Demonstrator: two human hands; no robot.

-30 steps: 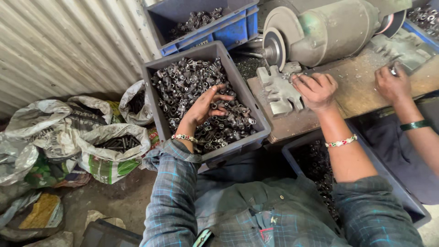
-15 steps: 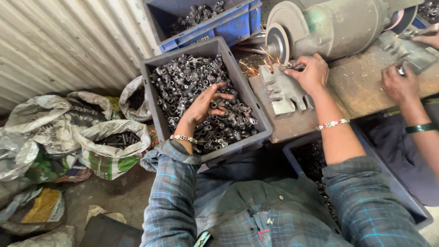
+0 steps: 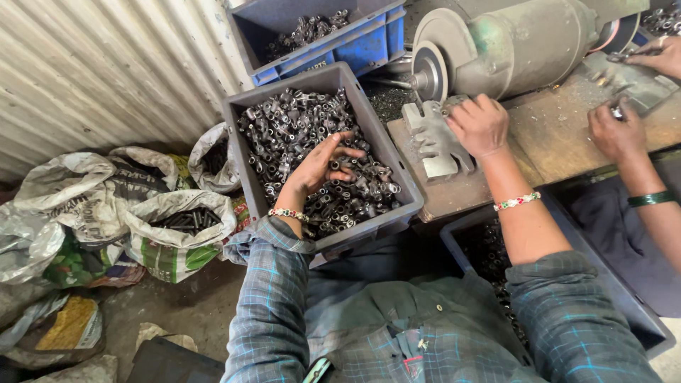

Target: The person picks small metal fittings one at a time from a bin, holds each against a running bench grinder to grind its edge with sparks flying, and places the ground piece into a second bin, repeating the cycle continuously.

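— What has altered at the wheel since half a second ago?

— Sparks were being thrown beside the grinding wheel (image 3: 428, 71) then; none are seen now. The right hand (image 3: 481, 124) is kept at the metal rest (image 3: 434, 139) just below the wheel, fingers curled under. A small piece may be pinched there, but it is hidden by the knuckles, so that cannot be told.

— And the other hand?

— The left hand (image 3: 320, 164) has hardly been moved. It is laid over the small metal parts (image 3: 298, 128) in the grey crate (image 3: 369, 124), half open, thumb and forefinger drawn together on the heap. Whether one part has been gripped cannot be made out.

— What is suggested by that?

— One grinding pass is judged to have been finished, while a fresh part is being felt for in the crate under the left hand.

— What lies around?

— Beyond the left hand a blue crate (image 3: 369, 46) of similar parts is seen; to its left, open sacks (image 3: 177, 227). To the right of the right hand, another person's hands (image 3: 617, 131) are busy on the same wooden bench (image 3: 553, 135).
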